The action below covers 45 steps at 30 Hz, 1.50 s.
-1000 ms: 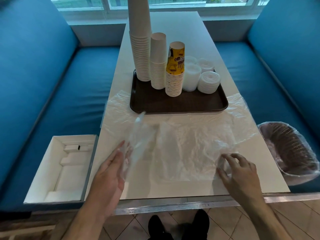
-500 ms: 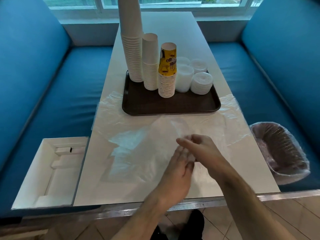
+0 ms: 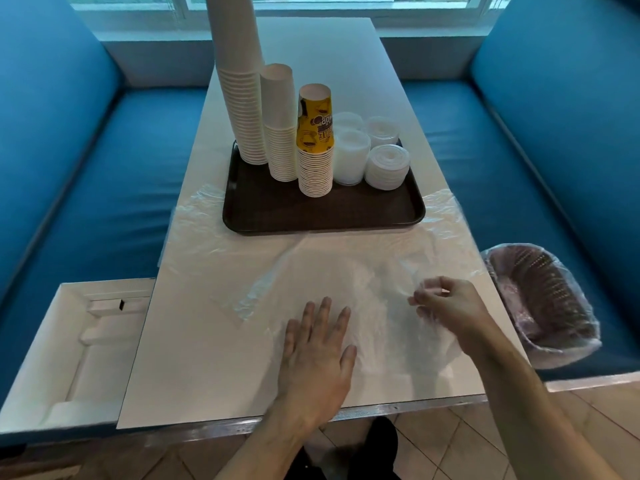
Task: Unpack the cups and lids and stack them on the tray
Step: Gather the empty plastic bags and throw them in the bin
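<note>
R hand (image 3: pixel 446 303) is pinching clear plastic wrap (image 3: pixel 346 282); L hand (image 3: pixel 317 355) is lying flat, fingers straight, pressing it to table (image 3: pixel 207 358). Cup stacks (image 3: pixel 256 126) and lids (image 3: pixel 388 166) are standing on tray (image 3: pixel 322 216). Risk: wrap is running under tray; hard tug could be toppling tall stack.

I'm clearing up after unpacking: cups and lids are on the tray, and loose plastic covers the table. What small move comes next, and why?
Probably lift the clear plastic wrap toward the lined bin. The right hand already pinches it, the left hand lies flat on it, and the cup stacks and lids stand on the tray.
</note>
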Each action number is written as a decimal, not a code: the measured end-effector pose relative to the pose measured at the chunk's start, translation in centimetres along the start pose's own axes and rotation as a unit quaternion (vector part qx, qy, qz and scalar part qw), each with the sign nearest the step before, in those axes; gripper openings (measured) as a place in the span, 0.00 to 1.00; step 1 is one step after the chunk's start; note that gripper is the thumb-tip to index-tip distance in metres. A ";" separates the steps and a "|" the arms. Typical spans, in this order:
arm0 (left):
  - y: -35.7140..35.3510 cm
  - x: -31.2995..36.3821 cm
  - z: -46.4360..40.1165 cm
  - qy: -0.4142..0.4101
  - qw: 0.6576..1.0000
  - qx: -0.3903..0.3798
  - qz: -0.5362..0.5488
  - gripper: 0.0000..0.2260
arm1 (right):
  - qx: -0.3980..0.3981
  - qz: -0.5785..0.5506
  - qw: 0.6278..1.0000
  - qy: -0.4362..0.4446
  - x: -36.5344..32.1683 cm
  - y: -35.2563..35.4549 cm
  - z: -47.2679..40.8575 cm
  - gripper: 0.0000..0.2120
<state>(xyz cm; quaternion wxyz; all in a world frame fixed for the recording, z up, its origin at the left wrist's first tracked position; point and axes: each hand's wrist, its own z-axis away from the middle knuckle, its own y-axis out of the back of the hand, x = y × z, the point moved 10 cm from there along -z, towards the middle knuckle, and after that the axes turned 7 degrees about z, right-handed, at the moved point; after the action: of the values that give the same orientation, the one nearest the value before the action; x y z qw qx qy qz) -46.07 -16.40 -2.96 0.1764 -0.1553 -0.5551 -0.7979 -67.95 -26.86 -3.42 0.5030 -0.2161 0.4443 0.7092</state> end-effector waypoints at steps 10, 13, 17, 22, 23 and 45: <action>-0.7 -0.6 -0.8 0.021 0.998 -0.017 -0.058 0.27 | 0.198 0.290 0.914 0.202 -4.5 2.1 4.6 0.24; -0.3 -0.8 -1.0 0.016 0.998 0.023 -0.064 0.25 | 0.141 0.326 0.911 0.209 -3.2 -0.1 5.2 0.24; -0.3 -1.2 -0.9 0.019 0.996 0.014 -0.081 0.23 | 0.160 0.303 0.935 0.089 0.3 2.8 3.8 0.27; -0.3 -1.5 -1.0 0.030 0.996 0.010 -0.089 0.27 | 0.125 0.267 0.955 0.028 0.9 3.6 2.6 0.24; -0.3 -1.3 -1.0 0.028 0.996 0.006 -0.088 0.29 | 0.119 0.260 0.958 0.029 0.7 3.6 2.4 0.22; 0.9 -2.4 0.4 0.056 0.995 0.020 -0.075 0.30 | 0.019 0.426 0.869 0.252 -2.3 -5.6 5.0 0.28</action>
<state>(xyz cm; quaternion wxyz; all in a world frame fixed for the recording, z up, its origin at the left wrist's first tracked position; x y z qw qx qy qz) -43.52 -16.09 -3.12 0.1498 -0.0651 -0.5707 -0.8048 -61.30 -23.23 -1.40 0.0277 -0.1674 0.6185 0.7673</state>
